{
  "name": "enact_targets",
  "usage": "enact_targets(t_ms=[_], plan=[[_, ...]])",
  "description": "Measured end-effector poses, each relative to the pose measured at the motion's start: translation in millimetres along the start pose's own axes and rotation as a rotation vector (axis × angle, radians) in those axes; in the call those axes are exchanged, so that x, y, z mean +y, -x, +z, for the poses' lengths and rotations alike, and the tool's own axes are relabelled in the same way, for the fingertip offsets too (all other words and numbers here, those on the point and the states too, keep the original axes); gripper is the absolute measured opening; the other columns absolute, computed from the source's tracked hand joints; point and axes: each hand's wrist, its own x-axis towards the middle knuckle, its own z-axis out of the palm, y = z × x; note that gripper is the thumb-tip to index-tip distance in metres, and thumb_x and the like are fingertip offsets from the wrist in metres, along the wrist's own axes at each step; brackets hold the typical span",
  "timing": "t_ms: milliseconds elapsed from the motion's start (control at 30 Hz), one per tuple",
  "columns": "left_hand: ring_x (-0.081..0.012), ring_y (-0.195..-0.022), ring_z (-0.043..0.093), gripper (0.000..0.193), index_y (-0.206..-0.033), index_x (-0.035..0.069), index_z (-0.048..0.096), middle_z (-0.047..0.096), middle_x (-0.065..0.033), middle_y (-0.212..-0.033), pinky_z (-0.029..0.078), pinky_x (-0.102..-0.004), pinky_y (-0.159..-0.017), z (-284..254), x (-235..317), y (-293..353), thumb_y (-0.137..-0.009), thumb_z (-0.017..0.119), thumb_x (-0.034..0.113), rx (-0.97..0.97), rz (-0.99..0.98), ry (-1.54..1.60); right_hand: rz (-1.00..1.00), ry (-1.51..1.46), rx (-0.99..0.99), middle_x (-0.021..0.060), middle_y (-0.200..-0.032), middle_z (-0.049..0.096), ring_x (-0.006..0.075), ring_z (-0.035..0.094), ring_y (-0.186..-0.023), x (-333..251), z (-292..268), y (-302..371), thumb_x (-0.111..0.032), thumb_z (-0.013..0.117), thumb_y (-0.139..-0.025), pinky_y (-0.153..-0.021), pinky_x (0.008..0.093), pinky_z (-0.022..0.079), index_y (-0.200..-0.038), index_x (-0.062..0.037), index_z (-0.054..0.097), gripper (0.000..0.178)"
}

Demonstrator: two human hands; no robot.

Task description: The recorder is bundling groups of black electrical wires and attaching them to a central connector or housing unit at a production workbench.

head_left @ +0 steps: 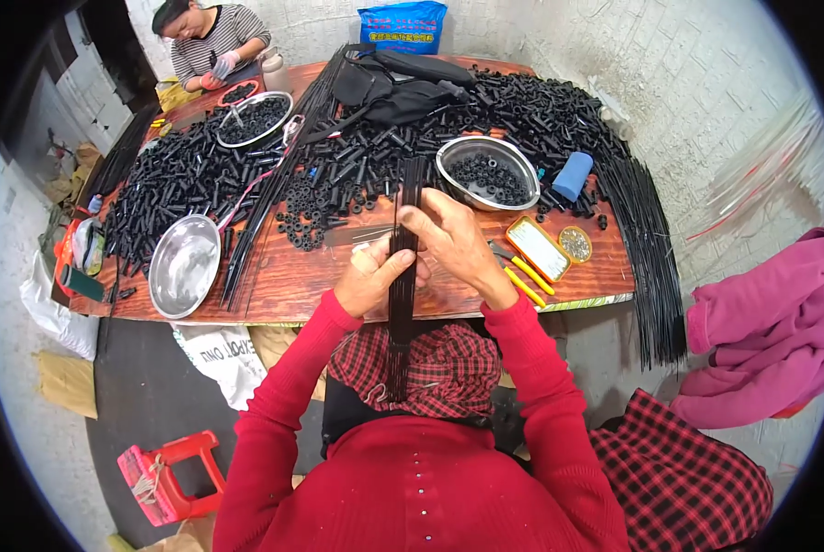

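Observation:
A long bundle of thin black rods (pixel 400 317) stands nearly upright in front of me, its near end over my checkered lap. My left hand (pixel 373 278) is closed round its middle, thumb across the front. On the other side my right hand (pixel 453 241) grips the bundle a little higher, its thumb and fingers bent against the rods; some of its fingertips are hidden. Just right of that hand lie pliers with yellow handles (pixel 529 280). Beyond the bundle sits a metal bowl (pixel 445 158) holding small black rings.
Black tubular parts (pixel 357 166) are heaped over the wooden table (pixel 292 290). An empty metal bowl (pixel 184 267) tilts at the left edge. A yellow tin (pixel 538 248), a blue block (pixel 573 176) and long black rods (pixel 646 267) lie right. Across the table sits a person (pixel 211 46) wearing gloves.

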Motion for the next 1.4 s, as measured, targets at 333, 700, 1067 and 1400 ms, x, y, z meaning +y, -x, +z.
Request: enact_targets(t_ms=[333, 700, 1067, 1400], plan=[[-0.0237, -0.104, 0.065, 0.061, -0.135, 0.001, 0.045, 0.063, -0.0174, -0.118, 0.054, -0.0385, -0.092, -14, 2, 1, -0.103, 0.038, 0.052, -0.136, -0.044, 0.156, 0.182, -0.446, -0.218, 0.0099, -0.110, 0.070, 0.0150, 0.063, -0.103, 5, -2, -13, -0.037, 0.061, -0.098, -0.090, 0.0317, 0.050, -0.111, -0.0005, 0.069, 0.039], [-0.0177, -0.090, 0.068, 0.032, -0.122, 0.000, 0.057, 0.069, -0.0120, -0.106, 0.057, -0.0326, -0.079, 2, -22, 10, -0.102, 0.053, 0.024, 0.048, -0.141, 0.279, -0.290, -0.155, -0.370, 0.0068, -0.102, 0.068, 0.0208, 0.064, -0.086, -103, -26, 63, -0.014, 0.076, -0.083, -0.074, 0.0319, 0.051, -0.098, -0.0061, 0.069, 0.019], [-0.0185, -0.089, 0.069, 0.034, -0.122, -0.001, 0.058, 0.072, -0.0150, -0.096, 0.053, -0.0319, -0.084, 33, -33, 57, -0.102, 0.054, 0.026, -0.082, -0.186, 0.222, -0.165, 0.137, -1.001, 0.0116, -0.113, 0.066, 0.0292, 0.065, -0.102, -81, -52, 130, -0.036, 0.069, -0.087, -0.083, 0.0385, 0.053, -0.124, -0.0071, 0.059, 0.048], [-0.0110, -0.087, 0.065, 0.035, -0.122, 0.001, 0.064, 0.069, -0.0059, -0.100, 0.052, -0.0259, -0.080, 46, -13, 69, -0.103, 0.051, 0.027, -0.035, -0.019, 0.014, 0.444, -0.534, -0.412, 0.0091, -0.099, 0.067, 0.0178, 0.065, -0.090, -4, 24, 148, -0.023, 0.057, -0.100, -0.082, 0.0315, 0.053, -0.114, 0.0024, 0.058, 0.030]])
